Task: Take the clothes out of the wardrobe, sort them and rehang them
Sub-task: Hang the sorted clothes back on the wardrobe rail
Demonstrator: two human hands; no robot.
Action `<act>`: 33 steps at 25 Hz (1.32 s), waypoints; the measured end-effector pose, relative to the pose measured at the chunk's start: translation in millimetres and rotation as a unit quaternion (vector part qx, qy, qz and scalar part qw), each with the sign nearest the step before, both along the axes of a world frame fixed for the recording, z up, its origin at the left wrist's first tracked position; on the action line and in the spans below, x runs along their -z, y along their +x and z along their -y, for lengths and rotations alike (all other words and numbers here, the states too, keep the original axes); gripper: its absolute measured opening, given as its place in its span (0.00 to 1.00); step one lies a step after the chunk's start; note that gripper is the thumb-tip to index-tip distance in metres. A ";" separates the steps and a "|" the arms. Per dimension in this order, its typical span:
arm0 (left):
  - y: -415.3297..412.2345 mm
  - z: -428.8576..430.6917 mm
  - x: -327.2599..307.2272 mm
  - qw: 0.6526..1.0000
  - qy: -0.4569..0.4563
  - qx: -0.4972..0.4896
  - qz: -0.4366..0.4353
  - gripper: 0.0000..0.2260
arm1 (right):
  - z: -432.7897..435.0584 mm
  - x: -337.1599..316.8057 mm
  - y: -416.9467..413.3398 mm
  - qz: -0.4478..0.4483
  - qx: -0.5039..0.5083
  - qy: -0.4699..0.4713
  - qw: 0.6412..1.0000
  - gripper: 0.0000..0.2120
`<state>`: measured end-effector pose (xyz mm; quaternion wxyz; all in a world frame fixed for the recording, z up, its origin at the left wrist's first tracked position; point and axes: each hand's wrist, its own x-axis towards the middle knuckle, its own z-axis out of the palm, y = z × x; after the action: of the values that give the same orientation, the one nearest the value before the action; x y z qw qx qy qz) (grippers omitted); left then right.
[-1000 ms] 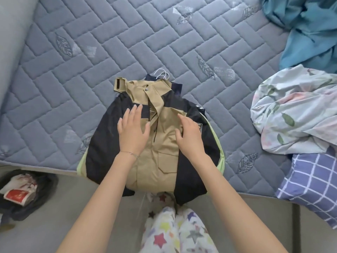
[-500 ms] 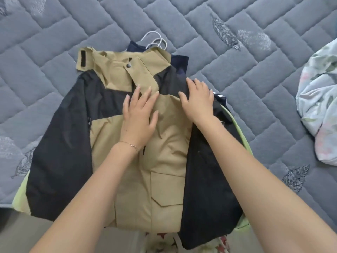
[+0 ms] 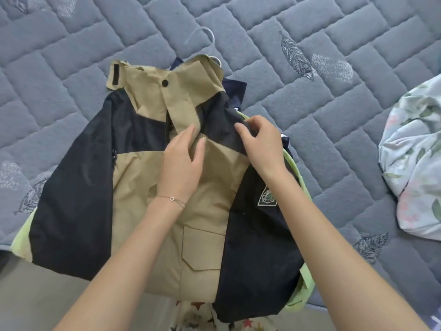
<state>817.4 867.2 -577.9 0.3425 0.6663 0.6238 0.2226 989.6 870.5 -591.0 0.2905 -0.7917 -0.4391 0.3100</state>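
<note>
A tan and black jacket [image 3: 133,177] lies front up on the quilted grey mattress [image 3: 334,115], on top of other garments. A pale green garment [image 3: 300,187] and a navy one [image 3: 235,88] peek out from under it. White hanger hooks [image 3: 207,32] stick out above the collar. My left hand [image 3: 182,163] rests on the tan chest panel, its fingertips pinching a fold beside the placket. My right hand [image 3: 261,144] grips the black shoulder fabric with curled fingers.
A floral sheet [image 3: 415,158] is bunched at the right edge of the mattress. The jacket's hem hangs over the mattress edge toward my star-print trousers [image 3: 202,318]. Grey floor [image 3: 35,302] shows at lower left.
The view has closed in on the jacket. My right hand slid right to the black shoulder and curled onto the fabric. My left hand moved up to the placket and gathered a fold.
</note>
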 end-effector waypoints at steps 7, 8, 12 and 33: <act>7.2 3.0 -55.0 0.975 -0.140 -0.168 -0.027 0.24 | 62.1 -49.8 -54.2 -0.105 -0.108 0.107 0.983 0.04; 8.1 1.9 -55.5 0.971 -0.144 -0.188 -0.030 0.21 | 66.4 -50.2 -57.0 -0.116 -0.135 0.099 0.979 0.06; 8.1 11.9 -41.1 0.966 -0.121 -0.226 -0.032 0.11 | 62.0 -44.2 -40.0 -0.119 -0.163 0.114 0.973 0.06; -12.8 48.5 -32.3 0.966 -0.136 -0.206 -0.073 0.16 | 14.8 2.4 -3.0 0.022 -0.070 -0.127 0.989 0.18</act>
<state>804.6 818.6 -545.6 0.3301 0.4848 0.7954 0.1528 986.7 855.7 -593.4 0.1559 -0.7959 -0.4568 0.3655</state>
